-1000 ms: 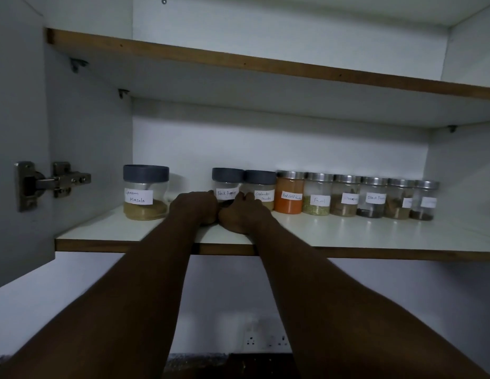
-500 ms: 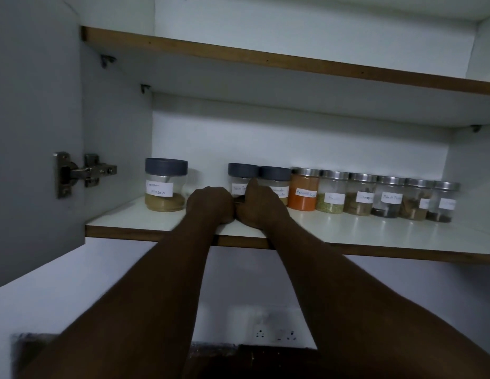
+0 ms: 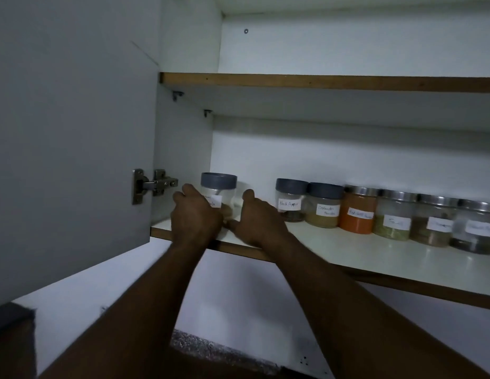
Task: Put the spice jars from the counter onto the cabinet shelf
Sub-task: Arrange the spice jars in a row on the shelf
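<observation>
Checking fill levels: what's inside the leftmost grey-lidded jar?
A little brownish powder shows low in the leftmost jar. The left hand covers its lower left and part of the label, hiding the rest.

- Two bare hands: left hand [image 3: 196,218], right hand [image 3: 259,221].
- Three clear round jars with grey plastic lids [image 3: 290,199].
- Four clear round jars with shiny metal lids [image 3: 394,217] in view; the right edge cuts the row.
- Two white shelves with brown wooden front edges [image 3: 320,82].
- One silver metal door hinge [image 3: 153,184].
- Two small metal shelf pegs [image 3: 178,94].
</observation>
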Action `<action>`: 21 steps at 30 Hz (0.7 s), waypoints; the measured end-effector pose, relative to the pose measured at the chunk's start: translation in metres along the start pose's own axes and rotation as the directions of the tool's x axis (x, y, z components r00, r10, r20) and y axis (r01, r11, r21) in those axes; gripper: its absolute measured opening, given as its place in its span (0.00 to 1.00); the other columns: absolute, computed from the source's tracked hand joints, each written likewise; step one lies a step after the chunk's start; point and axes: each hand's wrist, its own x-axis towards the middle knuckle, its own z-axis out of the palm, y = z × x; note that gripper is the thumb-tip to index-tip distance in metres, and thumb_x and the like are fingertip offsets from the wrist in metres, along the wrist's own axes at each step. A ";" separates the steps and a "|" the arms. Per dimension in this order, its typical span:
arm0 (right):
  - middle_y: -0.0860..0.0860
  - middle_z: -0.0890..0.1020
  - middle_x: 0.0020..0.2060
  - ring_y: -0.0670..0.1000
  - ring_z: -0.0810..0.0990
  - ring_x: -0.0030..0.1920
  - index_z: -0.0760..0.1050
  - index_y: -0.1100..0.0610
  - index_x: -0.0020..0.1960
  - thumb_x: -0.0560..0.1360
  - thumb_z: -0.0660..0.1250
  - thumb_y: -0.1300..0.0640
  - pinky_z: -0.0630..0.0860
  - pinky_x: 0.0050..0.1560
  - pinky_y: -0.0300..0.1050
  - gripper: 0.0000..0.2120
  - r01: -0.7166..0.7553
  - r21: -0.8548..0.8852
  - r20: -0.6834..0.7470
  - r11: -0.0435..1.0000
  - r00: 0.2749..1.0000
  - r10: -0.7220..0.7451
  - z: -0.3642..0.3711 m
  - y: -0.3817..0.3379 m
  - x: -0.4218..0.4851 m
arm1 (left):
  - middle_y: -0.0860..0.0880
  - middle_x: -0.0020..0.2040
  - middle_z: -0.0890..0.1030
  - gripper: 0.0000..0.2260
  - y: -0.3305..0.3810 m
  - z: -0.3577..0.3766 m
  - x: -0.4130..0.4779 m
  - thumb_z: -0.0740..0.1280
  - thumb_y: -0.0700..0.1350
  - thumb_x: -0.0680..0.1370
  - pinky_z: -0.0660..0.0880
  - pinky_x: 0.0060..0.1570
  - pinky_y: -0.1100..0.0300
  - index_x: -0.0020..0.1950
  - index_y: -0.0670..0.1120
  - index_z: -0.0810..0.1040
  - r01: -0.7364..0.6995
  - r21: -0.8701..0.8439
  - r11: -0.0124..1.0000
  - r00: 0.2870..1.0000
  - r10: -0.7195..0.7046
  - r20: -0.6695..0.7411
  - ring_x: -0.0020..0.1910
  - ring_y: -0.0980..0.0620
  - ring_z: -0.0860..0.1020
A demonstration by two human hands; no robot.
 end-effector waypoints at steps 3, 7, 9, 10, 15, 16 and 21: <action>0.57 0.77 0.66 0.60 0.78 0.61 0.56 0.55 0.77 0.74 0.71 0.39 0.75 0.54 0.52 0.41 0.007 0.114 0.023 0.993 1.000 -0.009 0.003 -0.004 0.005 | 0.40 0.65 0.73 0.33 -0.003 0.003 0.026 0.76 0.50 0.73 0.75 0.57 0.49 0.71 0.43 0.65 0.053 0.071 0.996 0.982 -0.065 0.179 0.61 0.38 0.76; 0.57 0.77 0.66 0.59 0.79 0.60 0.54 0.55 0.79 0.74 0.71 0.42 0.78 0.57 0.53 0.42 0.006 0.147 0.043 0.989 0.999 -0.012 0.005 -0.004 0.005 | 0.44 0.53 0.82 0.16 -0.008 0.011 0.045 0.74 0.49 0.73 0.76 0.49 0.53 0.57 0.45 0.75 -0.052 0.122 0.991 0.942 0.008 0.334 0.50 0.45 0.79; 0.58 0.78 0.65 0.59 0.79 0.60 0.53 0.57 0.79 0.74 0.71 0.43 0.76 0.54 0.50 0.44 -0.024 0.165 0.048 0.986 0.999 0.016 0.007 -0.004 0.006 | 0.46 0.50 0.82 0.17 -0.008 0.016 0.047 0.75 0.52 0.71 0.74 0.46 0.54 0.55 0.47 0.77 -0.107 0.167 0.980 0.937 0.044 0.347 0.48 0.46 0.80; 0.58 0.77 0.65 0.60 0.79 0.61 0.52 0.59 0.80 0.74 0.71 0.43 0.74 0.53 0.49 0.45 -0.047 0.164 0.045 0.985 0.998 0.040 0.008 -0.002 0.006 | 0.47 0.49 0.82 0.18 -0.005 0.020 0.049 0.76 0.53 0.70 0.74 0.45 0.55 0.55 0.48 0.77 -0.136 0.184 0.973 0.934 0.064 0.352 0.47 0.46 0.80; 0.61 0.69 0.72 0.62 0.73 0.69 0.43 0.62 0.82 0.74 0.71 0.43 0.72 0.62 0.52 0.51 -0.189 0.174 0.070 0.966 0.981 0.180 0.008 0.004 0.009 | 0.47 0.54 0.83 0.17 0.006 0.040 0.061 0.72 0.51 0.73 0.77 0.52 0.52 0.60 0.48 0.81 -0.272 0.250 0.929 0.863 0.120 0.491 0.51 0.47 0.80; 0.61 0.67 0.73 0.62 0.72 0.70 0.42 0.62 0.82 0.75 0.71 0.43 0.71 0.63 0.53 0.51 -0.209 0.166 0.063 0.964 0.977 0.201 0.008 0.004 0.009 | 0.47 0.60 0.82 0.19 0.008 0.044 0.064 0.71 0.50 0.74 0.77 0.57 0.51 0.64 0.49 0.80 -0.310 0.281 0.908 0.842 0.125 0.525 0.55 0.46 0.80; 0.60 0.63 0.75 0.62 0.69 0.72 0.45 0.64 0.81 0.76 0.68 0.41 0.70 0.65 0.53 0.49 -0.305 0.121 0.065 0.945 0.952 0.299 0.009 0.005 0.015 | 0.46 0.70 0.77 0.27 0.012 0.058 0.076 0.68 0.48 0.75 0.74 0.65 0.48 0.75 0.52 0.72 -0.420 0.348 0.838 0.769 0.124 0.628 0.65 0.44 0.77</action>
